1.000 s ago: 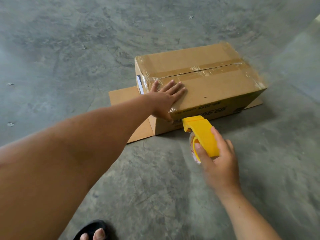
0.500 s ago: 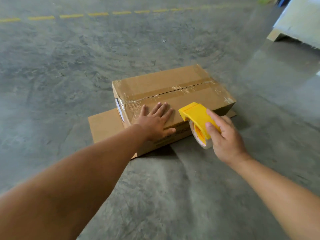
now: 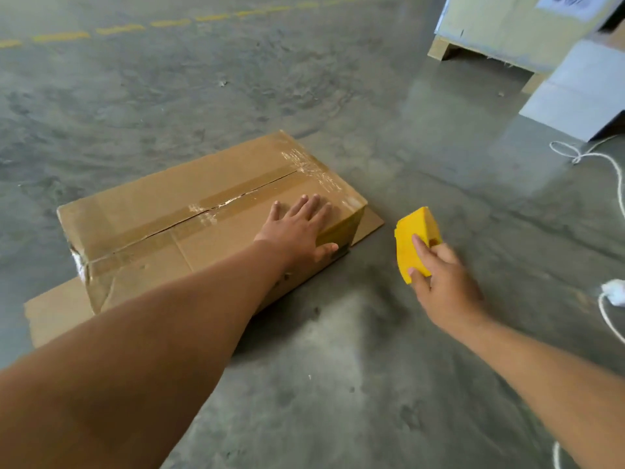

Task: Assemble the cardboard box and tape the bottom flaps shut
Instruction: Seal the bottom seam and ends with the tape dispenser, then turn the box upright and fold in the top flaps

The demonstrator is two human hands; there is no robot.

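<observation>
A brown cardboard box lies on the concrete floor with its flaps closed. Clear tape runs along the centre seam and over both ends. The box sits on a flat cardboard sheet. My left hand presses flat on the box's top near its right end, fingers spread and thumb over the near edge. My right hand grips a yellow tape dispenser, held just above the floor to the right of the box, apart from it.
A pale crate on wooden feet and a white box stand at the back right. A white rope and a white plug with cable lie on the floor at the right. A dashed yellow line crosses the far floor.
My left hand has slid along the box top from its left part to its right end. My right hand has carried the dispenser off the box's front to its right. The view has turned.
</observation>
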